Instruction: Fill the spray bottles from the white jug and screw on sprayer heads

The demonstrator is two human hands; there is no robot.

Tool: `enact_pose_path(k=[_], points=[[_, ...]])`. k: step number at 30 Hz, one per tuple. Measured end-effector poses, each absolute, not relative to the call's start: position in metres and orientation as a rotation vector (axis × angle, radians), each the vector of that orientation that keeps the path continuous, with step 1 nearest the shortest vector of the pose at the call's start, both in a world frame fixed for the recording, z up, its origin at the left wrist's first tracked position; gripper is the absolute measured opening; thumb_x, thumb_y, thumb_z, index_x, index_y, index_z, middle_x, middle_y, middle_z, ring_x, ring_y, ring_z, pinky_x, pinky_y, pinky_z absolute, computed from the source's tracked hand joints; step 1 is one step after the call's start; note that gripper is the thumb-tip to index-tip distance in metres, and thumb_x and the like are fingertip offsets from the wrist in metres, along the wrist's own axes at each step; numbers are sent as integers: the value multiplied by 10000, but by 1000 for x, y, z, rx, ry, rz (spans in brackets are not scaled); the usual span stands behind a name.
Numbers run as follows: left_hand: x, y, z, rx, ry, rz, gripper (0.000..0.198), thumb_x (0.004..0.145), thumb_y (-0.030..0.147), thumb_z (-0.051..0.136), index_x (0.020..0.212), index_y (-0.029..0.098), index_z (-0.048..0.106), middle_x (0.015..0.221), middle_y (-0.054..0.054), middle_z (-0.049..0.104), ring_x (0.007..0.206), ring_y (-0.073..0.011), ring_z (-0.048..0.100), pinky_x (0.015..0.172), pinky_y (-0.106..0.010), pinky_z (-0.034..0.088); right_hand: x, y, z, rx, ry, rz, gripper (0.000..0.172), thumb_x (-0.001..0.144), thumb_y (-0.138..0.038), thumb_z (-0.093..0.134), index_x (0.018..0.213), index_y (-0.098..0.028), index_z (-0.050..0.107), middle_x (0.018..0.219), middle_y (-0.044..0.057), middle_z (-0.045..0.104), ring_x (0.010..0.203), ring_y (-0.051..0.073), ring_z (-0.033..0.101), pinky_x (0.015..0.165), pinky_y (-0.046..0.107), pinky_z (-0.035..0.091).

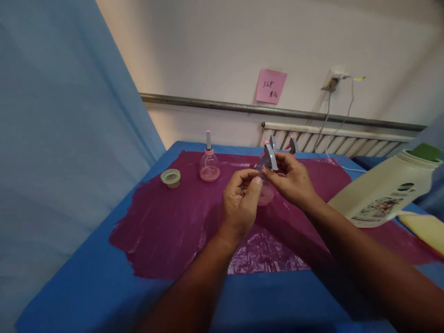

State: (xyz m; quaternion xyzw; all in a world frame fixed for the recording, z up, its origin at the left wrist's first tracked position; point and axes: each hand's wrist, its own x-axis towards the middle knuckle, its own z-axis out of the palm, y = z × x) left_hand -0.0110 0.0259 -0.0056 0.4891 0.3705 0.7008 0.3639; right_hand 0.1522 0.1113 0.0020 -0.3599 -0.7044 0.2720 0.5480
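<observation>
Between my hands is a small clear spray bottle with pink liquid low in it and a grey and pink trigger head. My left hand is closed at the bottle's neck, its thumb and forefinger pinching there. From the other side, my right hand has its thumb and fingers closed around the neck just under the trigger head. Part of the bottle is hidden by my fingers. A similar spray bottle stands upright to the left, with pink liquid in its bottom. Farther left is a small pale green cup.
A purple plastic sheet covers much of the blue table. At right stands a large cream jug with a green cap, near a yellow item. More trigger heads show behind my hands. A blue curtain hangs left.
</observation>
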Motion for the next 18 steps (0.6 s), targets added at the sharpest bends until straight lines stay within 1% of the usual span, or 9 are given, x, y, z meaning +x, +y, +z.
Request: enact_pose_path(k=[1, 3, 5, 7, 9, 10, 12, 15, 18], points=[[-9, 29, -11, 1295, 1023, 1803, 265, 1009, 345, 774, 1240, 220, 740, 1143, -80, 806, 979, -202, 758, 843, -327, 595, 159, 104, 0, -857, -1654, 668, 467, 931, -429, 911, 1340, -266, 758, 1266, 92, 867, 1072, 271, 831, 978, 490, 677], [-5, 34, -23, 1407, 1159, 1721, 454, 968, 261, 775, 1410, 234, 676, 1382, -125, 778, 1261, -278, 757, 1029, -426, 613, 169, 93, -6, -862, -1623, 702, 499, 930, -433, 931, 1368, -272, 754, 1308, 99, 865, 1094, 279, 840, 1001, 506, 681], [-2, 35, -34, 1549, 1261, 1563, 652, 926, 213, 781, 1550, 246, 594, 1562, -148, 705, 1467, -334, 683, 1203, -534, 567, 175, 85, -12, -855, -1583, 711, 536, 925, -442, 948, 1392, -275, 746, 1307, 96, 865, 1093, 271, 839, 1008, 501, 684], [1, 33, -41, 1686, 1320, 1391, 796, 900, 218, 812, 1641, 258, 522, 1686, -157, 620, 1580, -367, 607, 1313, -597, 500, 177, 77, -17, -850, -1535, 706, 560, 918, -445, 961, 1404, -277, 741, 1301, 91, 862, 1089, 259, 831, 1001, 485, 683], [4, 30, -46, 1783, 1366, 1262, 872, 887, 275, 871, 1674, 268, 496, 1735, -162, 571, 1614, -392, 577, 1347, -620, 477, 176, 70, -23, -860, -1488, 702, 575, 910, -443, 972, 1410, -281, 739, 1283, 84, 859, 1081, 251, 821, 1000, 476, 677], [5, 29, -47, 1812, 1388, 1220, 875, 883, 310, 899, 1665, 266, 507, 1727, -168, 574, 1607, -403, 584, 1342, -624, 484, 175, 67, -25, -865, -1469, 707, 580, 906, -439, 976, 1412, -284, 739, 1261, 78, 858, 1071, 249, 816, 1001, 474, 673], [7, 28, -48, 1838, 1434, 1180, 808, 881, 346, 926, 1597, 246, 567, 1646, -177, 629, 1546, -410, 634, 1301, -619, 521, 173, 61, -30, -864, -1453, 735, 592, 905, -412, 973, 1431, -291, 730, 1221, 65, 851, 1061, 247, 806, 1013, 478, 664], [8, 28, -49, 1840, 1478, 1156, 629, 907, 326, 909, 1469, 231, 644, 1492, -154, 708, 1413, -381, 712, 1204, -575, 581, 172, 55, -36, -876, -1470, 770, 632, 904, -351, 954, 1485, -307, 710, 1229, 58, 827, 1079, 252, 791, 1037, 497, 652], [9, 29, -49, 1822, 1484, 1142, 595, 914, 330, 914, 1444, 254, 655, 1434, -115, 726, 1344, -352, 737, 1137, -531, 600, 173, 55, -37, -919, -1441, 750, 652, 886, -318, 944, 1495, -319, 713, 1197, 47, 797, 1075, 253, 773, 1048, 514, 645]])
